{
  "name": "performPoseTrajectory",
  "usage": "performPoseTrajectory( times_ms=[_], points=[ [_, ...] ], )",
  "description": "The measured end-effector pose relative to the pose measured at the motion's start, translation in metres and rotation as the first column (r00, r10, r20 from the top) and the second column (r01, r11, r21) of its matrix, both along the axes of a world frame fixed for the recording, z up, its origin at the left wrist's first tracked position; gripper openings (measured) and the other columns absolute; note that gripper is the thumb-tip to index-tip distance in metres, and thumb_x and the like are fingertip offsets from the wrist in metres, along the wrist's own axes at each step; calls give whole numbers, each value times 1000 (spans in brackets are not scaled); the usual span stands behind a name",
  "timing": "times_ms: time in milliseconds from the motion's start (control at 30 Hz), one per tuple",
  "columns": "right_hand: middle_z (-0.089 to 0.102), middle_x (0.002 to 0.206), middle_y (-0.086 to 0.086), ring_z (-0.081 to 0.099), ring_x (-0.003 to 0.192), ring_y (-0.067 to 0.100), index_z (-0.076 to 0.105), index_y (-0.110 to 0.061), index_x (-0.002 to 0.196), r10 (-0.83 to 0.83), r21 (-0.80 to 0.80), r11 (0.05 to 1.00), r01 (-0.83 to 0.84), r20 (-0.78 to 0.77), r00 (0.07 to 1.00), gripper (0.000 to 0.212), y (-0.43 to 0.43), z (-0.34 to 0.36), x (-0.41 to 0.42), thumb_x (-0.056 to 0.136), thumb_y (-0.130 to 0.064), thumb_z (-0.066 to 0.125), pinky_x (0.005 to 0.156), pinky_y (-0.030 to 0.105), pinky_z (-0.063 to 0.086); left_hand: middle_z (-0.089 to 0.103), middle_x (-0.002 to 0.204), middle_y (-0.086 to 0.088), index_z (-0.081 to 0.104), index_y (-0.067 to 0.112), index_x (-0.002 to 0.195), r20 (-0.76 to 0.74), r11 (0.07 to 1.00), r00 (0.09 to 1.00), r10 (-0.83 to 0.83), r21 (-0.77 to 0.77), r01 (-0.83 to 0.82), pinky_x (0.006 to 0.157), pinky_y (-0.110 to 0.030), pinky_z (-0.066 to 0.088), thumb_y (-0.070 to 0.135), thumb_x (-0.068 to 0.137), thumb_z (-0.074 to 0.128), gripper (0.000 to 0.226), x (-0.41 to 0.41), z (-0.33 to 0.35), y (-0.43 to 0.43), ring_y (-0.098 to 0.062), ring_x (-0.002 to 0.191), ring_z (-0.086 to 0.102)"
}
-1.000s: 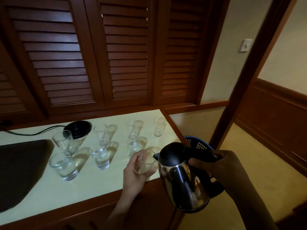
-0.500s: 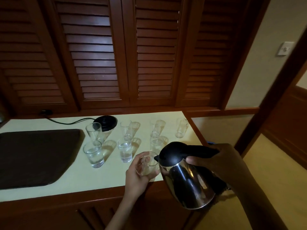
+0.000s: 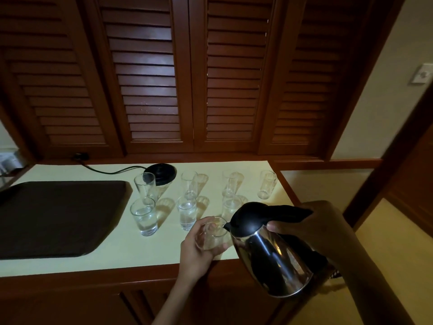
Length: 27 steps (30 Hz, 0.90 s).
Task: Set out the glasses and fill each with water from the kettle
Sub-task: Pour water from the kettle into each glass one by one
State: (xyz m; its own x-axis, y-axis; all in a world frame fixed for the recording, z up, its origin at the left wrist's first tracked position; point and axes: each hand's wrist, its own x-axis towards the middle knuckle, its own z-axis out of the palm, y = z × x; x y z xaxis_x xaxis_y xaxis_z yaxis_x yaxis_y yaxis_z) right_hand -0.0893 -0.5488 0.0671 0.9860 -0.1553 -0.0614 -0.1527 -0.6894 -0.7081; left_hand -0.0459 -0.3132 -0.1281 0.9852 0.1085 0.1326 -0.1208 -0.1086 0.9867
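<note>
My left hand (image 3: 196,250) grips a clear glass (image 3: 214,233) near the counter's front edge. My right hand (image 3: 318,228) holds the steel kettle (image 3: 271,252) by its black handle, tilted, with the spout over the rim of that glass. Several other glasses stand in two rows on the pale counter (image 3: 131,245). Front-row glasses (image 3: 144,216) (image 3: 187,213) hold water. Back-row ones (image 3: 145,187) (image 3: 266,184) look empty.
The kettle's black base (image 3: 161,173) with its cord sits at the back of the counter. A dark tray (image 3: 54,219) covers the left side. Louvred wooden doors rise behind. The counter ends just right of the glasses, with floor beyond.
The view has swung left and down, so the counter sits more central. My hands keep the glass and kettle together, the spout staying at the rim.
</note>
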Motion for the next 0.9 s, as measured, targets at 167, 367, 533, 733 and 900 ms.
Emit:
performPoseTrajectory(
  times_ms=[167,367,533,733,900],
  points=[
    [76,65,-1,74,60,14,74,-20,77,35,-32,999,-35,-9,999,39,-1,0,4,58,-50,90,58,27,60,77,112,15,68,28,117,0,1000,1000,13,4,-13,85,-17,57,0,62,96,68,-2,3,2,-4,106,73],
    [76,65,-2,74,60,13,75,-21,77,49,-54,997,-49,-4,999,40,-4,1,8,56,-52,90,58,24,58,77,114,12,67,26,121,-14,1000,1000,19,0,-19,94,-36,61,4,62,97,70,0,2,4,-10,108,74],
    [77,67,-1,75,62,14,77,-20,81,61,-61,996,-61,-6,998,41,-4,2,10,57,-51,91,57,24,55,78,113,11,67,26,122,-22,1000,999,26,5,-26,96,-38,60,5,62,97,71,1,1,4,-12,108,75],
    [77,72,-3,74,65,11,77,-21,88,80,-75,994,-80,-15,997,43,-4,6,8,59,-50,89,58,20,52,78,114,6,66,25,122,-21,1000,999,24,1,-24,97,-41,59,0,63,96,71,2,-3,6,-15,108,75],
    [78,74,-2,74,68,13,78,-20,92,83,-66,994,-84,-12,996,45,-4,6,7,59,-48,90,66,27,60,78,113,6,66,29,119,-21,1000,1000,20,2,-20,96,-37,59,2,62,96,70,1,-3,6,-14,109,74]
  ],
)
